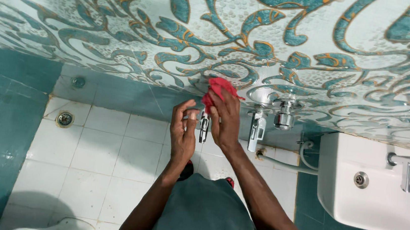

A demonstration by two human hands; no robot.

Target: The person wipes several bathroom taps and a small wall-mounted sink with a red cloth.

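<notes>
A red cloth (219, 90) is gripped in the right hand (225, 119) and pressed against the wall tap (204, 125), which is steadied by the curled fingers of the left hand (183, 133).

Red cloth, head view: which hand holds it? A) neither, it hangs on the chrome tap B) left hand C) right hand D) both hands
C: the crumpled red cloth sits in the right hand against the patterned wall tiles; the left hand is beside the chrome wall tap.
</notes>
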